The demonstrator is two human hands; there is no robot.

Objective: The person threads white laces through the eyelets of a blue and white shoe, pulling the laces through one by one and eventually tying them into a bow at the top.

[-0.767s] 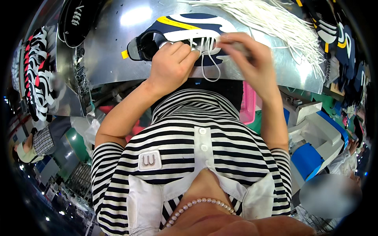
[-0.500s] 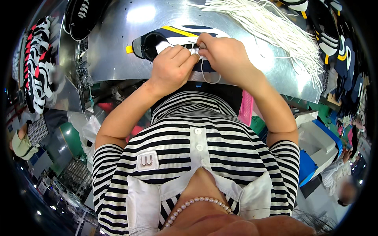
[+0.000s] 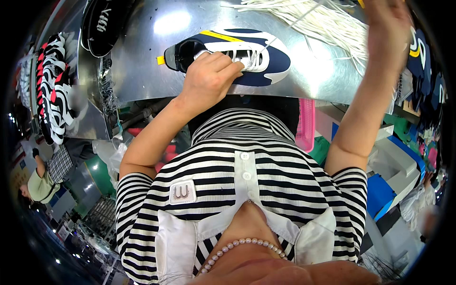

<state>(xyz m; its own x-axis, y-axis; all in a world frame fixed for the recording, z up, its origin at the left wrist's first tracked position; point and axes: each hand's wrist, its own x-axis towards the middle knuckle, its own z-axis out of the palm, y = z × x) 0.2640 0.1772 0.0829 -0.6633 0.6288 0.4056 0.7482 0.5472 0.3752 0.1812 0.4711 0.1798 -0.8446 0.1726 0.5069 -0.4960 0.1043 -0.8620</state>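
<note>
Head view: my left hand (image 3: pixel 209 78) pinches the navy sneaker (image 3: pixel 279 59); whether my right hand (image 3: pixel 387 31) grips, I cannot tell. Likely lacing; next needs taut shoelace (image 3: pixel 293 23).

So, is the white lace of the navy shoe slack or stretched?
Stretched, it seems: the lace runs straight from the shoe to the picture's top edge.

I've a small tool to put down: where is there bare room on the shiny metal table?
The table is mostly bare between the black footwear and navy-and-white sneaker, and right of its toe, below the heaped thin white laces. Crowded: upper right, with laces and right hand, and mid-sneaker, under the left hand.
</note>
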